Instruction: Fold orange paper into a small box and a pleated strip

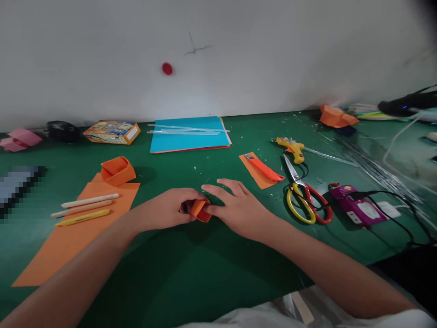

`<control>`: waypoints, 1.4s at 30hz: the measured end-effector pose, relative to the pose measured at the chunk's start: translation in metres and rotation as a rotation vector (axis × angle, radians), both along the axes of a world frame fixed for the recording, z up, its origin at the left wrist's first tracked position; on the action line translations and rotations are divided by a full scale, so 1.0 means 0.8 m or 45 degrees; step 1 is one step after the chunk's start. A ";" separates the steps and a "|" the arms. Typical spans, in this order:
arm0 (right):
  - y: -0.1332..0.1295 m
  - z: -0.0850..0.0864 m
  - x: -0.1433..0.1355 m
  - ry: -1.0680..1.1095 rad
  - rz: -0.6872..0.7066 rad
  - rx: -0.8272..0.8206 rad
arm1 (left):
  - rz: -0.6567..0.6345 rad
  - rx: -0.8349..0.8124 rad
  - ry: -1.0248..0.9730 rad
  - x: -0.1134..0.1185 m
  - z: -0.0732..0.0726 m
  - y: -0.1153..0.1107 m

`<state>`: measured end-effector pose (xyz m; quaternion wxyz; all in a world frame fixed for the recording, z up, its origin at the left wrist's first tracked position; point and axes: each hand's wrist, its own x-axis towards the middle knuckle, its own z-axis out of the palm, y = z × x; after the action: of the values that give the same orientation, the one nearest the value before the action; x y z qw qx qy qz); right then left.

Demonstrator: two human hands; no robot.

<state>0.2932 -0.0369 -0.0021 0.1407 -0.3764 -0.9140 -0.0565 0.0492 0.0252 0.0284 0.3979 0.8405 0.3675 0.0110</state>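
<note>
Across the green table (pixel 164 282), an orange sheet (pixel 68 246) lies left. The left hand (pixel 169 208) pinches — and the right hand (pixel 241 210), fingers spread, apparently touches — a small folded orange paper (pixel 201 211) between them; light, even pressure suits its creases, as hard squeezing could crush it.

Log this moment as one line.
left hand: holds small folded orange paper piece | right hand: touches same piece | to right: red-and-yellow-handled metal scissors on green tabletop

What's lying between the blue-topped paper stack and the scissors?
In the head view, an orange cutter lies on a small orange paper piece between the blue-topped paper stack and the scissors.
</note>
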 end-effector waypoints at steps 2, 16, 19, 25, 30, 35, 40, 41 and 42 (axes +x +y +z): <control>0.001 0.004 0.002 0.059 -0.003 -0.012 | 0.076 -0.040 -0.041 -0.002 -0.004 0.001; 0.000 0.020 -0.011 0.536 -0.485 -0.607 | 0.562 0.316 -0.644 0.032 -0.044 -0.053; 0.005 0.017 -0.013 0.464 -0.550 -0.639 | 0.501 0.443 -0.610 0.039 -0.048 -0.057; 0.012 0.020 -0.012 0.472 -0.510 -0.734 | 0.465 0.441 -0.542 0.040 -0.051 -0.059; 0.013 0.018 -0.012 0.534 -0.493 -0.758 | 0.468 0.407 -0.564 0.038 -0.054 -0.059; 0.015 0.013 -0.010 0.490 -0.514 -0.720 | 0.481 0.447 -0.620 0.035 -0.057 -0.056; 0.019 0.007 -0.007 0.432 -0.432 -0.745 | 0.337 0.661 -0.638 0.036 -0.055 -0.056; 0.020 0.006 -0.007 0.436 -0.425 -0.764 | 0.323 0.697 -0.644 0.036 -0.055 -0.057; 0.020 0.006 -0.007 0.444 -0.429 -0.774 | 0.316 0.727 -0.647 0.036 -0.055 -0.057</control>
<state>0.2877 -0.0209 0.0027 0.1649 -0.5498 -0.7766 0.2595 0.0781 -0.0203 -0.0159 0.2224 0.8369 0.3384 0.3683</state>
